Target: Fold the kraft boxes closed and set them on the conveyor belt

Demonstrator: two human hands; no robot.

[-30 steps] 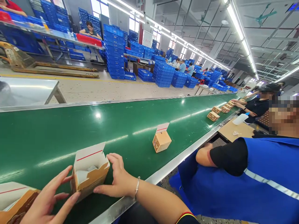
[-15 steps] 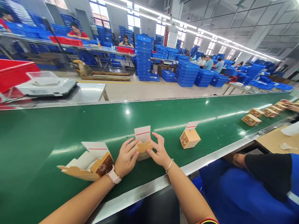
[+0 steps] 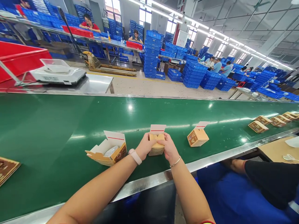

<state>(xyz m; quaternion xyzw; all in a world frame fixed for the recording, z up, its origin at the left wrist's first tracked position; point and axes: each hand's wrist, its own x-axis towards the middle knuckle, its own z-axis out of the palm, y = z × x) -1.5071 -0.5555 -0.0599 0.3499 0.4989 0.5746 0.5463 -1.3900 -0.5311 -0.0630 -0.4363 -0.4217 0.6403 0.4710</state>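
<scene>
**Tan carton (image 3: 156,148) gripped upright in both hands on the green conveyor belt (image 3: 58,124)**

The left hand (image 3: 144,146) and right hand (image 3: 168,147) close on the tan carton from either side. Their fingers (image 3: 162,141) curl over its near face, with the fingertips almost meeting at the top middle. Both hands have firm hold of it. The carton stands near the belt's near edge, and I cannot tell whether its base touches the belt. Its long axis runs upright, and its white flap (image 3: 158,128) with a red line points up at the top, leaning slightly away from the person.

At 9 o'clock, just beside the left wrist's pink-strapped watch (image 3: 135,156), an open carton (image 3: 108,152) sits with its flaps spread and a silvery packet (image 3: 111,151) inside. Farther along at 9 o'clock, a printed carton (image 3: 6,168) lies at the picture's edge. At 3 o'clock, near the right wrist's thin bracelet (image 3: 175,161), a closed carton (image 3: 198,137) sits at an angle with its flap raised, and a row of cartons (image 3: 258,127) lies beyond it. A co-worker's black sleeve (image 3: 268,183) shows at 4 o'clock. Across the belt at 11 o'clock, a digital scale (image 3: 58,73) stands on a steel table (image 3: 100,84).
</scene>
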